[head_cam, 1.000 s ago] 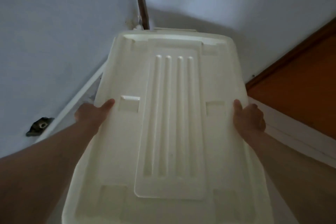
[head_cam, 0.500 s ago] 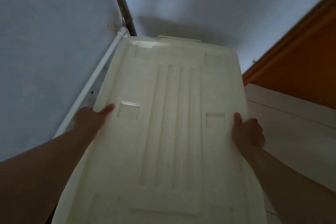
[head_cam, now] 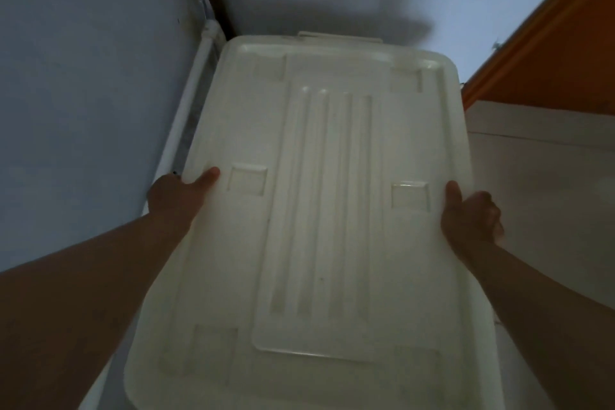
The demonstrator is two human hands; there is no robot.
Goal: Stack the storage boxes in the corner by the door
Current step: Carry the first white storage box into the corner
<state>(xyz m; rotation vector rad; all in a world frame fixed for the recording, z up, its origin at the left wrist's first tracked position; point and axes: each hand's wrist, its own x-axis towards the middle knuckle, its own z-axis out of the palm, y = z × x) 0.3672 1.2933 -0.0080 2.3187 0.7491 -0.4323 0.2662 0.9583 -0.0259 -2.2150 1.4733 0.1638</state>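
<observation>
Lowered and carried deeper toward the corner over the past second, the white storage box (head_cam: 332, 210) now fills the middle of the head view, its far edge close to the dark seam where two pale blue walls meet at 12 o'clock. More of the ribbed lid's far rim and a latch tab show than did a second ago, and the white pipe (head_cam: 196, 103) running along the left wall at 10 o'clock sits nearer the box's side. The orange door (head_cam: 549, 53) holds its place at 2 o'clock, with a white surface (head_cam: 532, 193) at 3 o'clock now taking up more of the right side, though what that surface is cannot be told.

The shift suggests the box is on its final approach to the corner by the door; whether it already rests on anything beneath it is hidden by the lid.

A person's left hand (head_cam: 176, 196) grips the box's left rim at 9 o'clock, thumb laid flat on the lid and pointing inward, the other fingers out of sight under the edge. The right hand (head_cam: 469, 213) mirrors it at 3 o'clock, thumb upright against the lid's rim and knuckles curled round the side. Both forearms reach in from the lower corners, and the grip points have not moved along the rim in that second.
</observation>
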